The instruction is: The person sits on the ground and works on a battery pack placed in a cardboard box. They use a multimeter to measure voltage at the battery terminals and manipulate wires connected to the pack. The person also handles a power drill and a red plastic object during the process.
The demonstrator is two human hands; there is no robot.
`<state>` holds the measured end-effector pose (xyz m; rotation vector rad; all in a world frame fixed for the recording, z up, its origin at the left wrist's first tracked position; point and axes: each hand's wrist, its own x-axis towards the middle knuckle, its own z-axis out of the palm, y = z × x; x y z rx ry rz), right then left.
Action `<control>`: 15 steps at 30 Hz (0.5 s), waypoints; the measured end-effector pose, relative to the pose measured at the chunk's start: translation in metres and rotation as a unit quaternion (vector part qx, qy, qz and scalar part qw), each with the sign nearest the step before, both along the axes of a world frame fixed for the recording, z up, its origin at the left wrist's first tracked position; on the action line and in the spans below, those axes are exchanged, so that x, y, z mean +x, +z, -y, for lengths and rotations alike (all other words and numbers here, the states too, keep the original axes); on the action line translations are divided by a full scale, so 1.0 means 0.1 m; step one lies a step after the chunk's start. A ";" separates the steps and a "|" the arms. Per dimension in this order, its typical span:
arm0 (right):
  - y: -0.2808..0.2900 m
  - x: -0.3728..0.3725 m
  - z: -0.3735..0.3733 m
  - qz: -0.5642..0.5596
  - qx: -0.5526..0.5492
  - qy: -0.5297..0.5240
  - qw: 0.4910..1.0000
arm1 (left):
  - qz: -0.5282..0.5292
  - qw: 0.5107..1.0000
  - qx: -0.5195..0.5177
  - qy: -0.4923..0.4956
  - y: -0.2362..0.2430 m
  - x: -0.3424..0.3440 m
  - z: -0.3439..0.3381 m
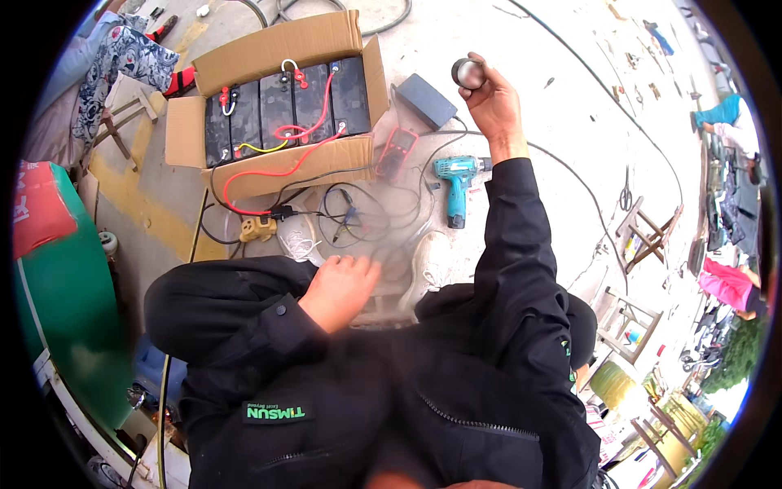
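My right hand [497, 110] is raised at the upper middle, gripping a small round silver-and-black object [467, 73]. My left hand [336, 292] rests over my bent left leg, fingers loosely spread, apparently holding nothing. A cardboard box [184, 130] holds several black batteries [277, 107] linked by red, yellow and white leads. A grey power brick [426, 101] lies below my right hand, near a red multimeter [398, 148] and a teal cordless drill [456, 183]. Loose cables and a yellow connector block [257, 228] lie by my white shoes [426, 265].
Wooden stools [126, 122] [627, 326] stand at both sides. A green panel [81, 301] borders the lower left. Another person's patterned legs [130, 57] show at upper left; other people [725, 285] are at far right. Long cables [595, 196] cross the concrete.
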<state>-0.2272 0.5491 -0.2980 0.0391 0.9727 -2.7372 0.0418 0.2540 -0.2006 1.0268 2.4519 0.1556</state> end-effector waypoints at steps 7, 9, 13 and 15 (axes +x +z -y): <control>1.66 1.15 1.04 -0.113 -0.070 0.131 0.982 | -0.015 0.784 0.523 0.333 0.99 -0.45 -0.12; 1.85 1.51 1.39 -0.099 -0.049 0.137 0.984 | 0.002 0.722 0.593 0.356 1.14 -0.36 0.01; 2.14 2.07 1.63 -0.114 0.094 0.126 0.981 | 0.006 0.693 0.650 0.312 1.12 -0.21 0.27; 2.15 2.13 1.58 -0.178 0.238 0.122 0.947 | 0.007 0.726 0.640 0.251 0.99 -0.18 0.43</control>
